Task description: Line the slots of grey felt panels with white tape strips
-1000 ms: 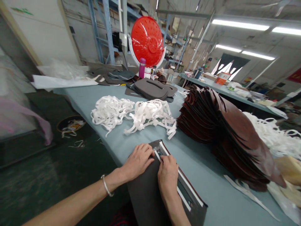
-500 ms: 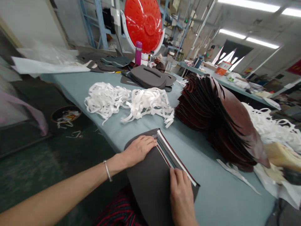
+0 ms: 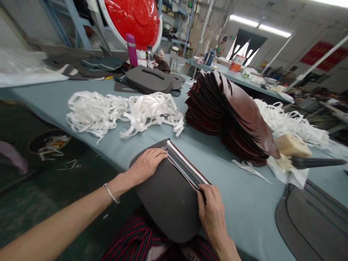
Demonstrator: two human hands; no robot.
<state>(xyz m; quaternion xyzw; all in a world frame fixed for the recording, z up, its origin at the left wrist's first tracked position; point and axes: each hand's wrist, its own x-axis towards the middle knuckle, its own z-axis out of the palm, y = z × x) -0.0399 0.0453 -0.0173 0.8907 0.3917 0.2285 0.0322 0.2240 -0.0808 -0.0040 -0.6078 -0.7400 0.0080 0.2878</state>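
A dark grey rounded panel (image 3: 168, 195) lies over the near edge of the blue-grey table (image 3: 233, 185) and hangs toward my lap. Along its far edge runs a slot lined with a white strip (image 3: 187, 166) and a thin red border. My left hand (image 3: 146, 165) lies flat on the panel's upper left part, fingers stretched toward the slot's end. My right hand (image 3: 210, 210) presses on the panel's right end by the slot, fingers curled down against the edge.
Two heaps of white strips (image 3: 122, 114) lie beyond the panel. A fanned stack of dark red-brown panels (image 3: 228, 116) stands to the right, with a tan block (image 3: 292, 145) and a dark-handled tool (image 3: 318, 162) beside it. More grey panels (image 3: 148, 79) and a red fan (image 3: 130, 18) sit farther back.
My right hand slid from the slot's far end down along it to the near right end. The left hand stayed flat on the panel. The view swung right.
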